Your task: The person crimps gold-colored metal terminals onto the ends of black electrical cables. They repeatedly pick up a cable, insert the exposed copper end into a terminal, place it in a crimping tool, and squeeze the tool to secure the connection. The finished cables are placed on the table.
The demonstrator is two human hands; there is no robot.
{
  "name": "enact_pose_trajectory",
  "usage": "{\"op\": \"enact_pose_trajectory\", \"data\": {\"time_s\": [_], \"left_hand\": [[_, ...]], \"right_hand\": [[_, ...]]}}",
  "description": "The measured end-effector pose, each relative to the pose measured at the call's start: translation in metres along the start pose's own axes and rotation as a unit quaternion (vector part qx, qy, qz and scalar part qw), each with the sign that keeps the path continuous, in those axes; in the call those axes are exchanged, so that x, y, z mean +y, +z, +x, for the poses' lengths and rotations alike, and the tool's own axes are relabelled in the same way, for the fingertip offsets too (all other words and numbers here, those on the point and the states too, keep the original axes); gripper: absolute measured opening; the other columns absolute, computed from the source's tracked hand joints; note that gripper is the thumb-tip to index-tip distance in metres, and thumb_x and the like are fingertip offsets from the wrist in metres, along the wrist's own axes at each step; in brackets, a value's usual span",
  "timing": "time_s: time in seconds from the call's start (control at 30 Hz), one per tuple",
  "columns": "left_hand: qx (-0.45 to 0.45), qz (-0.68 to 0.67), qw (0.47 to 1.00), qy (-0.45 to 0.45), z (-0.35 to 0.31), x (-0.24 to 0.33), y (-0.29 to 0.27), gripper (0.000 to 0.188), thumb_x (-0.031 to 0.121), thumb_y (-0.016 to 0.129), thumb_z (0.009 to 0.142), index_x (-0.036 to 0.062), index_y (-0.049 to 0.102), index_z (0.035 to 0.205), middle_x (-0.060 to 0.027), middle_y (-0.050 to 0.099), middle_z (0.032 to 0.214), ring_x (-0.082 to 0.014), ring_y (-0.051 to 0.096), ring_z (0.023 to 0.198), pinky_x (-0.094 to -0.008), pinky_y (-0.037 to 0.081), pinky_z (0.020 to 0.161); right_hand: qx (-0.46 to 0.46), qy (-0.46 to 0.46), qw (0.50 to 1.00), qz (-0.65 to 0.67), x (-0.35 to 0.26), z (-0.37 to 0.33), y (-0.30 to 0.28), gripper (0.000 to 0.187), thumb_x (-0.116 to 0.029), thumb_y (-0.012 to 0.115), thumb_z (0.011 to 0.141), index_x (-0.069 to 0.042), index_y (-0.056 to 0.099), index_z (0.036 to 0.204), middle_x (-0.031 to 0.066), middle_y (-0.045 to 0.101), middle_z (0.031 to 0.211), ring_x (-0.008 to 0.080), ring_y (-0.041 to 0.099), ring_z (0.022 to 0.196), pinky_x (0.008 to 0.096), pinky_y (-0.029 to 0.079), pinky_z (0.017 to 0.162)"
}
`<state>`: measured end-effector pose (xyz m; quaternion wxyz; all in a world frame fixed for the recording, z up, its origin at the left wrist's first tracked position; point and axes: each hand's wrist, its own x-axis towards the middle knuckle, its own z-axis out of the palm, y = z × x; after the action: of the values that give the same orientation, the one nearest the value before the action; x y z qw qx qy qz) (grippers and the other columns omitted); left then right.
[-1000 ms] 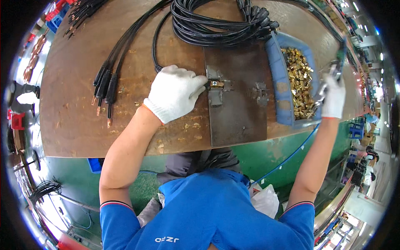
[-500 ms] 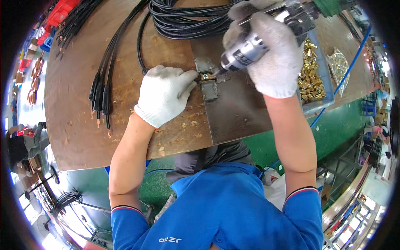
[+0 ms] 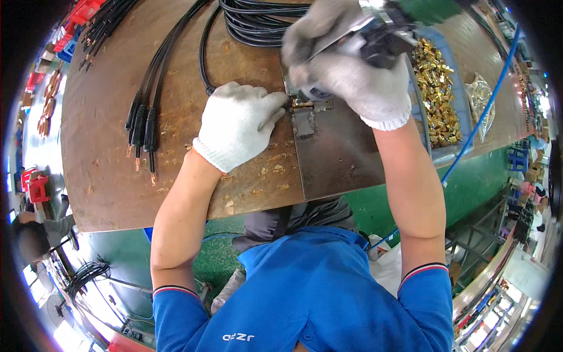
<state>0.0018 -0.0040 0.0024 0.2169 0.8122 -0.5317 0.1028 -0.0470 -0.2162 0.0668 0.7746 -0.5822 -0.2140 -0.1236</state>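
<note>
With our left hand (image 3: 239, 125) we pinch the end of a black cable (image 3: 203, 56) beside a brass fitting (image 3: 302, 106) on the surface's (image 3: 252, 70) dark metal plate (image 3: 340, 158), while our blurred right hand (image 3: 358, 82) curls around a power tool (image 3: 384, 44) nearby.

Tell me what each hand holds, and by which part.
Left hand: a black cable, near its end. Right hand: a metallic tool, around its body, though blurred.

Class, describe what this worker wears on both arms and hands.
The left glove is white knit fabric ending at the wrist; the right glove matches, though its fingers look greyer. Both forearms are bare. The left sleeve and right sleeve are short and blue, edged with red and dark stripes.
</note>
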Motion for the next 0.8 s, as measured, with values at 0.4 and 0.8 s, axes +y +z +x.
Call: {"op": "enact_pose_trajectory", "data": {"time_s": [0.4,0.8], "left_hand": [[0.015,-0.003,1.0,0.011,0.0,-0.001,0.001,0.013,0.018,0.077,0.086,0.0134,0.076,0.098,-0.0087,0.069,0.075,-0.0312,0.07,0.074,-0.045,0.053,0.071],[0.006,-0.041,0.999,-0.004,-0.001,-0.003,0.001,0.02,0.014,0.077,0.088,0.0113,0.079,0.108,-0.0118,0.072,0.081,-0.0362,0.068,0.076,-0.0468,0.055,0.074]], "right_hand": [[0.054,0.129,0.886,0.441,0.038,-0.013,0.005,0.039,-0.036,0.044,0.103,-0.003,0.057,0.12,0.0121,0.062,0.114,0.0246,0.059,0.105,0.0386,0.048,0.1],[0.159,-0.006,0.986,-0.058,0.01,-0.004,0.029,0.02,0.006,0.078,0.086,-0.004,0.071,0.101,0.005,0.075,0.095,0.0133,0.071,0.087,0.0295,0.058,0.079]]}}
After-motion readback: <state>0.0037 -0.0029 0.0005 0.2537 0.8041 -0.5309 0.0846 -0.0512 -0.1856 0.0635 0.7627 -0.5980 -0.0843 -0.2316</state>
